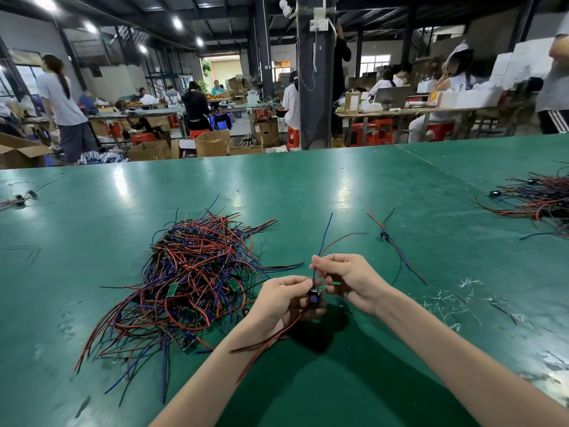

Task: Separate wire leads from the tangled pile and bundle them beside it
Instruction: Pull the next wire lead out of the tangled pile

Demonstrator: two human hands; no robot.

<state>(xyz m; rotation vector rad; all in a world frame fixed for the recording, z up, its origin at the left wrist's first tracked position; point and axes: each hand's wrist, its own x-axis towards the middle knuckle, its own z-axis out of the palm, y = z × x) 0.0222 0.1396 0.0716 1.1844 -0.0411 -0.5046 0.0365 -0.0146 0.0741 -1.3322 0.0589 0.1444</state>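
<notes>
Through the head camera, my left fingers (300, 284) curl around a small dark part (314, 294) with wire leads. I hold it just right of the tangled pile (191, 272) on the green counter (308, 186). My right fingers (320, 262) pinch its blue lead (324, 238), which rises nearly upright above them. A red lead (345, 237) arcs away to the right. Red and black leads (271, 340) trail down from my left palm. Further right of the pile, well apart, one separated lead set (385, 236) lies flat on the counter.

Left hand (283, 298) and right hand (348, 278) pinch one wire lead (324, 238), seemingly at its component, beside the tangled pile (197, 272).
</notes>
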